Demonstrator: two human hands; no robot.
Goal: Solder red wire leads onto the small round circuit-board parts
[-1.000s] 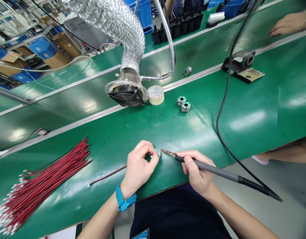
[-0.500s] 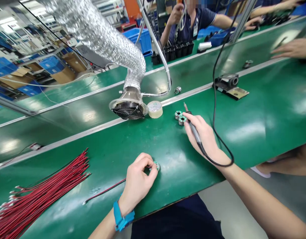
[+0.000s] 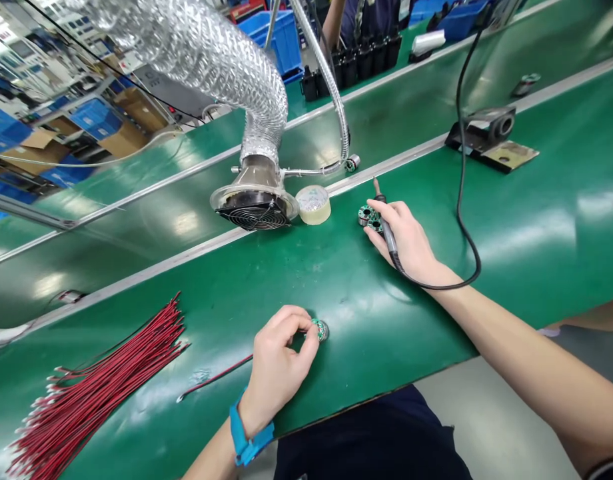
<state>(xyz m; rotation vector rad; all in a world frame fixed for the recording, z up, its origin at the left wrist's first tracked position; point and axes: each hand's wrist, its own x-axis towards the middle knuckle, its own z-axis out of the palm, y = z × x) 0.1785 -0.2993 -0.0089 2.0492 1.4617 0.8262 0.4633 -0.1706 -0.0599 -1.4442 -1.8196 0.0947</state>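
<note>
My left hand, with a blue band at the wrist, pinches a red-and-black wire whose free end trails left over the bench. Its fingertips are at a small round motor-like part with a green circuit board. In my right hand lies a soldering iron, tip pointing away from me. The thumb and fingers of that hand are around a pair of similar round parts standing side by side. Whether they grip the pair firmly is hard to see.
A bundle of red-and-black wires lies at left. A fume extractor on a foil duct hangs beside a tape roll. Behind my right hand stands a soldering iron holder; the iron's cable loops down. Another person works across the bench.
My right hand has brought its thumb and fingers around the two round parts, still holding the soldering iron. My left hand keeps its pinch at the other part. The camera view has shifted.
</note>
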